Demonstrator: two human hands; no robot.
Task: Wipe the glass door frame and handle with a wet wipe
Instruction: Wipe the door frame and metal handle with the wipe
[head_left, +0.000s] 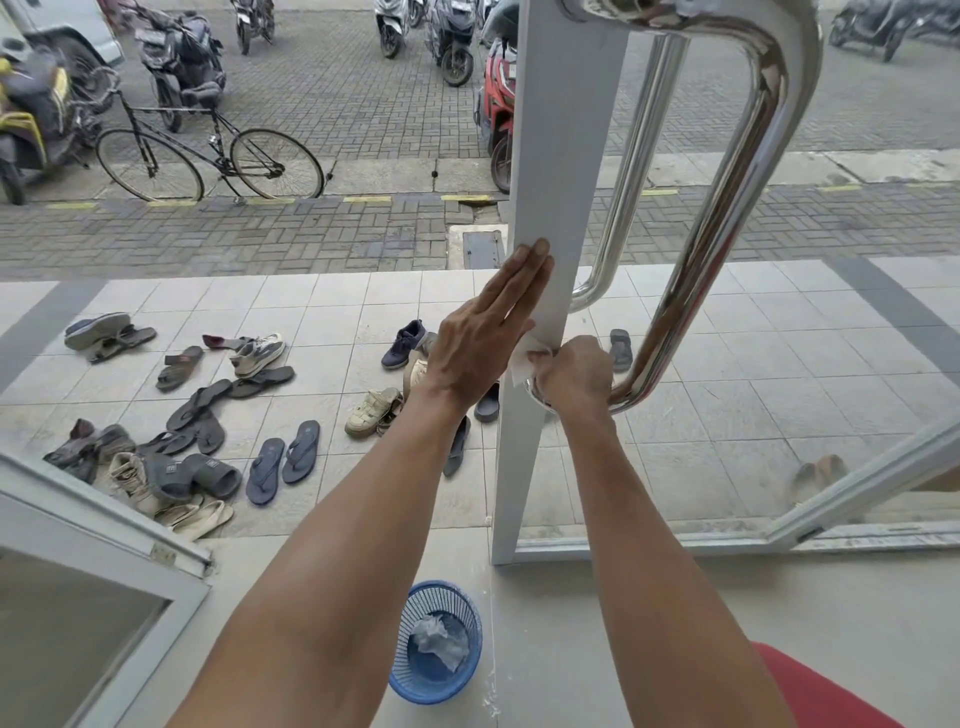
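Note:
The white door frame (563, 156) stands upright in the middle, with a chrome handle (737, 208) curving down its right side. My left hand (485, 338) lies flat with straight fingers against the frame's left edge. My right hand (574, 374) is curled around the handle's lower base where it meets the frame, and holds a white wet wipe (522, 364) there. Only a corner of the wipe shows between the two hands.
A blue mesh bin (439, 644) with crumpled wipes stands on the floor below the frame. Several shoes and sandals (208, 415) lie on the tiles outside. A bicycle (208, 156) and scooters are parked beyond. Another door's frame (104, 525) juts in at lower left.

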